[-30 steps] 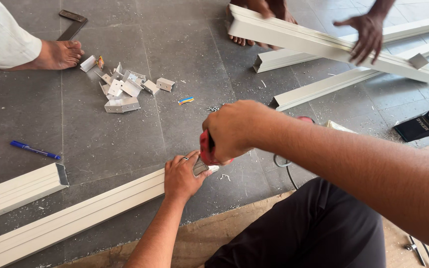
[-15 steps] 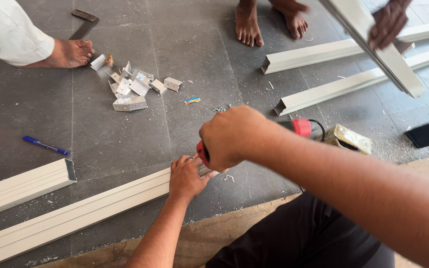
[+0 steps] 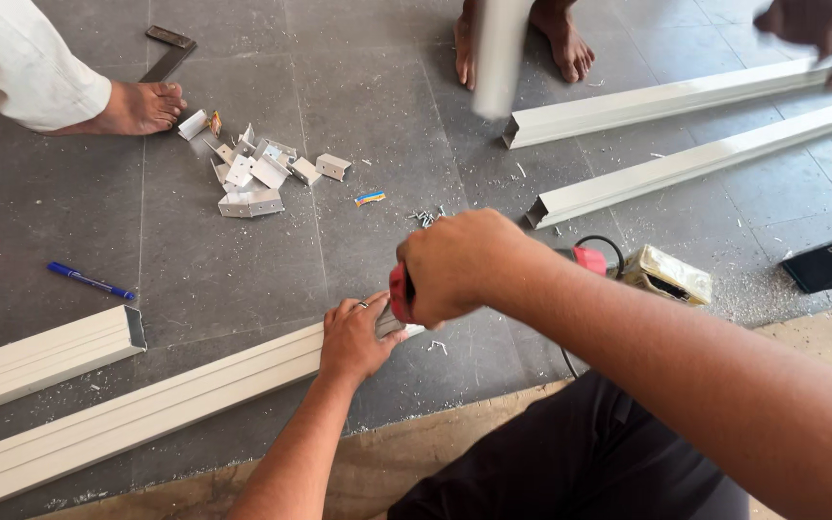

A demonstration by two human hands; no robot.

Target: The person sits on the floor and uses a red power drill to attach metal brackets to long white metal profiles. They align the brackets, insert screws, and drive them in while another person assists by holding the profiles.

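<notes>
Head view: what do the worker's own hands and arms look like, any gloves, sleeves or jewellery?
Both forearms are bare, no sleeves showing. No gloves on the left hand or the right hand. A thin ring sits on a left finger. Dark trousers show below.

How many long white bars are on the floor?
4. Two lie at the left: a short one and a longer one under the left hand. Two more lie at the upper right. A blurred white piece near the top may be another.

Left hand (image 3: 353,337) pressed flat, fingers spread; right hand (image 3: 459,265) clenched just above it.
</notes>
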